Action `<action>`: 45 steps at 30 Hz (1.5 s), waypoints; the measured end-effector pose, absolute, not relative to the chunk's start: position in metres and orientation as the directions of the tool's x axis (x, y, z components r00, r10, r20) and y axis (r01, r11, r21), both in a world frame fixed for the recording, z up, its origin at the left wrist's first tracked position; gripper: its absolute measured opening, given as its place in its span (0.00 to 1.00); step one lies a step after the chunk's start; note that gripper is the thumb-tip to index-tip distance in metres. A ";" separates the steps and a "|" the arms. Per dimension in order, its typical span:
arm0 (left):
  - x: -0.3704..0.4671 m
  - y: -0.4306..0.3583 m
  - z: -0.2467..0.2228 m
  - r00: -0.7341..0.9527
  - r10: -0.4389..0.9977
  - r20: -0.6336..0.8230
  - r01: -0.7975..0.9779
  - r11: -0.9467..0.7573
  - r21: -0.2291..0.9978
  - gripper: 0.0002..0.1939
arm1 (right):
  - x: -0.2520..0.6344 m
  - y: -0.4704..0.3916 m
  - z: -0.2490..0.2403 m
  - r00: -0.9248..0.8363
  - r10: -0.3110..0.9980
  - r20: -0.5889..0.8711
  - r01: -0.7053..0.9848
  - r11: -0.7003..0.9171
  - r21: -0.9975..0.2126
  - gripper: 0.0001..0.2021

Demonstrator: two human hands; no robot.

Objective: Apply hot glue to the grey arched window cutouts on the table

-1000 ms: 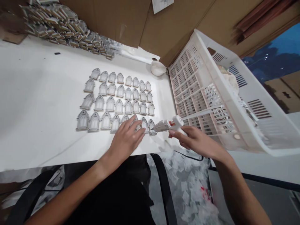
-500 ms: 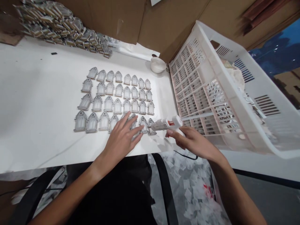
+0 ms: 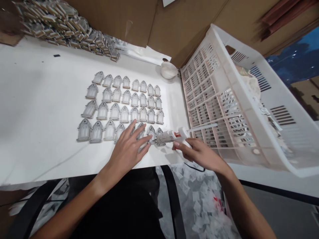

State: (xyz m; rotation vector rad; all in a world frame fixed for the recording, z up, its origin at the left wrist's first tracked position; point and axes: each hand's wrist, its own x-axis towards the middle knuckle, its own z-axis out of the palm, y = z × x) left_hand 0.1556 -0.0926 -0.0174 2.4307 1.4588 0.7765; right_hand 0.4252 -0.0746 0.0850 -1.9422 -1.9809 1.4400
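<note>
My right hand [image 3: 196, 152] is wrapped round the grip of a white hot glue gun [image 3: 166, 136], with a long glue stick [image 3: 203, 127] poking out of its back. The gun's nozzle points left, over the front row near the right end. My left hand [image 3: 129, 146] is open, fingers spread over that row, and hides some pieces in it. Several small grey arched window-shaped pieces [image 3: 109, 130] lie in rows on the white table [image 3: 45, 109]. The nozzle is close to my left fingertips; whether it touches a piece I cannot tell.
A heap of similar pieces [image 3: 67, 30] lies at the back left. A small white bowl [image 3: 168, 70] stands near the cardboard [image 3: 184, 26] at the back. On the right, a white plastic crate [image 3: 211, 89] rises beside the rows. Scraps [image 3: 199, 199] lie below the table edge.
The glue gun has moved slightly left and down, bringing its nozzle nearer my left fingertips. My left hand stays nearly in place, still spread.
</note>
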 end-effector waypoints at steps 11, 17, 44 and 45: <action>0.156 -0.094 -0.018 0.379 0.861 0.338 0.768 -0.497 0.404 0.16 | 0.429 -0.077 0.081 -0.207 0.810 -0.549 0.818 -0.165 -0.551 0.32; 0.157 -0.094 -0.017 0.372 0.863 0.341 0.772 -0.492 0.403 0.15 | 0.428 -0.074 0.085 -0.224 0.787 -0.575 0.825 -0.160 -0.542 0.31; 0.140 -0.099 -0.013 0.339 0.861 0.379 0.794 -0.478 0.375 0.18 | 0.425 -0.070 0.136 -0.325 0.851 -0.413 0.925 0.194 -0.328 0.32; 0.135 -0.101 -0.012 0.341 0.859 0.381 0.804 -0.476 0.355 0.18 | 0.425 -0.072 0.132 -0.324 0.848 -0.419 0.923 0.187 -0.335 0.32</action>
